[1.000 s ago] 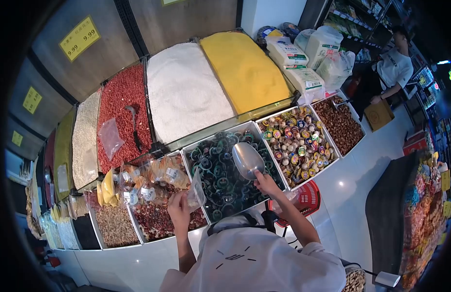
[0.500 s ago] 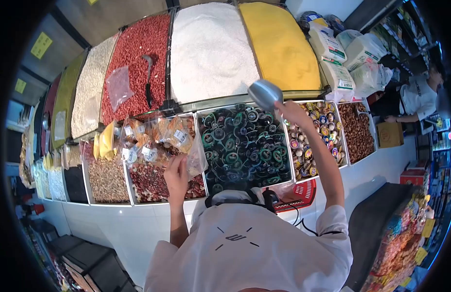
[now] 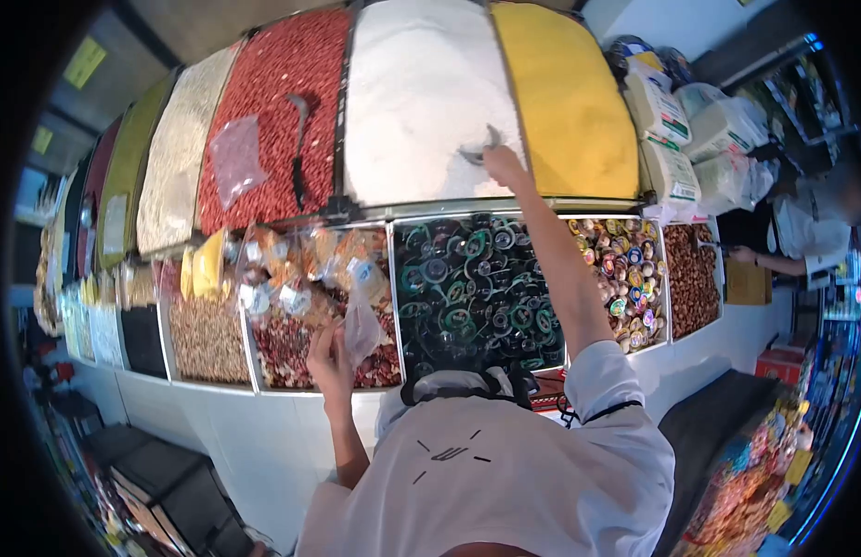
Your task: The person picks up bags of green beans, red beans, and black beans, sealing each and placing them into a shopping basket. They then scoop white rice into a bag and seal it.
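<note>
My right hand (image 3: 504, 167) is closed on the handle of a metal scoop (image 3: 473, 156). The scoop's bowl is partly sunk in the white grain (image 3: 421, 111), near the right side of that bin. My left hand (image 3: 330, 362) pinches a clear plastic bag (image 3: 362, 330), which hangs limp beside the fingers. Below that hand lie mixed red and brown nuts or beans (image 3: 379, 373). Just beyond it are several labelled bags of snacks (image 3: 296, 299).
Yellow grain (image 3: 574, 111) fills the bin to the right, red peanuts (image 3: 263, 93) with a ladle (image 3: 298, 139) the left one. Dark round cups (image 3: 477, 288) sit in front. Packaged bags (image 3: 667, 172) stack at right, near another person (image 3: 811, 227).
My right hand has moved left and away from me, from above the front cups into the white grain. The scoop now dips into it. My left hand still pinches the bag.
</note>
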Available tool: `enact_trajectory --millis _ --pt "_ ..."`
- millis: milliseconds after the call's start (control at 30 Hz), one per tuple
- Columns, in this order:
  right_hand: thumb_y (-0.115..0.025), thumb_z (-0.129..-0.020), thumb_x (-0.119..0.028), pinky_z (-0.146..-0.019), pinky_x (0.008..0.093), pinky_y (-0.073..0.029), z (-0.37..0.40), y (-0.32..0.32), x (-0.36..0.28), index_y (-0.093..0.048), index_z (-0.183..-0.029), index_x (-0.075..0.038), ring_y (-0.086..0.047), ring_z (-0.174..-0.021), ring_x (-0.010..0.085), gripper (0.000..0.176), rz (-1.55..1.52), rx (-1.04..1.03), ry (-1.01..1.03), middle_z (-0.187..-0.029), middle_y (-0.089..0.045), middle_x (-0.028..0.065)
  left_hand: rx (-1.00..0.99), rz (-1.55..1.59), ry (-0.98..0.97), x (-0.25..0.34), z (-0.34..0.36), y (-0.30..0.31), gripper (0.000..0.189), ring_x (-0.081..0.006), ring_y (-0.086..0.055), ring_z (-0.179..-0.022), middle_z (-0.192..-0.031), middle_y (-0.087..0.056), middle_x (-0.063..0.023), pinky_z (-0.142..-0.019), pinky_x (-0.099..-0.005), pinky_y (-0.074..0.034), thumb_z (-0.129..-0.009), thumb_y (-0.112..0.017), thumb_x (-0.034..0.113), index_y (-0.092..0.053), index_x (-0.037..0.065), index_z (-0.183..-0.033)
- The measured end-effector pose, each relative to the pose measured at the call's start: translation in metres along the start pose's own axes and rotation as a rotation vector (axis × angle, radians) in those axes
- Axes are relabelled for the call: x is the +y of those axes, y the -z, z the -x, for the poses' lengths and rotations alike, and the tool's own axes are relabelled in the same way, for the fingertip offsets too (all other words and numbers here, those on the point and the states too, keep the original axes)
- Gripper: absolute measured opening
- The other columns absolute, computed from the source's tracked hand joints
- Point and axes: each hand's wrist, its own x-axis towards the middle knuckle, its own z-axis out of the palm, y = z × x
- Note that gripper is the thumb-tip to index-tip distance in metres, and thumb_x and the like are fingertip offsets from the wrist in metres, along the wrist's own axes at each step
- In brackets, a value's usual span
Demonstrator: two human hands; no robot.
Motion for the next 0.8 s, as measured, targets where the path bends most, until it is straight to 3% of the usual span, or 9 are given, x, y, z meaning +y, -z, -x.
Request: enact_trajectory --millis 167,200,267,400,500,567,633,733,800 --pt "-0.036 -0.087 -0.036 -0.041 0.0353 -0.044 0.021 0.033 -0.016 -0.055 -0.061 0.003 -0.052 -0.041 0.0236 0.051 -0.205 -0.059 -0.258 -0.052 -0.053 0.0124 -0.060 -0.151 -0.200 0.003 -0.040 -0.003 0.016 -0.0286 -0.057 -0.073 -0.085 -0.059 -0.0159 -0.065 -0.0344 -0.044 -0.087 -0.051 0.008 -0.063 -0.001 -0.093" --pt "-0.034 -0.087 -0.035 -0.045 0.0379 -0.047 0.025 0.038 -0.020 -0.056 -0.062 0.006 -0.055 -0.045 0.0263 0.053 -0.210 -0.068 -0.281 -0.054 -0.055 0.0156 -0.123 -0.131 -0.117 0.015 -0.053 0.000 0.014 -0.0303 -0.057 -0.072 -0.084 -0.058 -0.0161 -0.064 -0.0364 -0.044 -0.086 -0.051 0.007 -0.062 -0.001 -0.090" --pt "-0.032 -0.088 -0.034 -0.050 0.0404 -0.049 0.030 0.044 -0.021 -0.057 -0.063 0.009 -0.058 -0.048 0.0290 0.055 -0.223 -0.049 -0.319 -0.057 -0.058 0.0188 -0.077 -0.154 -0.396 0.025 -0.094 0.002 0.013 -0.0303 -0.056 -0.071 -0.083 -0.057 -0.0158 -0.063 -0.0365 -0.044 -0.085 -0.051 0.007 -0.062 -0.001 -0.089" --pt "-0.033 -0.087 -0.034 -0.049 0.0399 -0.050 0.041 0.055 -0.025 -0.057 -0.065 0.010 -0.058 -0.047 0.0292 0.055 -0.275 -0.046 -0.212 -0.054 -0.056 0.0207 0.042 -0.260 -0.664 0.095 -0.177 0.003 0.013 -0.0295 -0.056 -0.071 -0.083 -0.056 -0.0149 -0.062 -0.0374 -0.045 -0.086 -0.050 0.006 -0.061 -0.001 -0.089" --pt "-0.036 -0.087 -0.039 -0.050 0.0374 -0.049 0.038 0.053 -0.022 -0.057 -0.066 0.007 -0.058 -0.048 0.0276 0.055 -0.250 -0.005 -0.206 -0.056 -0.057 0.0172 0.042 -0.259 -0.596 0.151 -0.221 -0.020 0.014 -0.0286 -0.057 -0.070 -0.082 -0.055 -0.0137 -0.061 -0.0382 -0.046 -0.087 -0.049 0.007 -0.060 -0.001 -0.088" --pt "-0.035 -0.087 -0.039 -0.053 0.0384 -0.050 0.046 0.059 -0.027 -0.058 -0.066 0.008 -0.059 -0.049 0.0289 0.056 -0.214 0.049 -0.181 -0.057 -0.057 0.0187 0.245 -0.317 -0.856 0.174 -0.250 -0.043 0.014 -0.0274 -0.058 -0.070 -0.085 -0.055 -0.0131 -0.056 -0.0366 -0.046 -0.086 -0.049 0.008 -0.060 -0.001 -0.084" --pt "-0.031 -0.088 -0.035 -0.078 0.0448 -0.046 0.058 0.071 -0.043 -0.060 -0.083 0.011 -0.059 -0.081 0.0417 0.055 -0.180 -0.016 -0.227 -0.085 -0.059 0.0301 0.246 -0.409 -0.886 0.184 -0.273 -0.074 0.013 -0.0271 -0.059 -0.069 -0.085 -0.056 -0.0124 -0.055 -0.0355 -0.047 -0.085 -0.050 0.008 -0.060 0.001 -0.084" --pt "-0.030 -0.088 -0.034 -0.084 0.0451 -0.043 0.056 0.064 -0.034 -0.060 -0.087 0.011 -0.055 -0.089 0.0446 0.054 -0.196 0.011 -0.184 -0.090 -0.058 0.0319 0.152 -0.603 -0.921 0.164 -0.309 -0.131 0.011 -0.0272 -0.060 -0.065 -0.084 -0.059 -0.0101 -0.051 -0.0344 -0.048 -0.083 -0.051 0.011 -0.060 0.005 -0.082" --pt "-0.035 -0.088 -0.026 -0.074 0.0477 -0.046 0.046 0.051 -0.014 -0.058 -0.083 0.005 -0.059 -0.078 0.0423 0.040 0.122 0.090 0.034 -0.081 -0.060 0.0278 0.078 -0.623 -0.947 0.152 -0.318 -0.162 0.013 -0.0281 -0.060 -0.060 -0.078 -0.059 -0.0104 -0.050 -0.0377 -0.049 -0.082 -0.049 0.011 -0.059 0.007 -0.076"
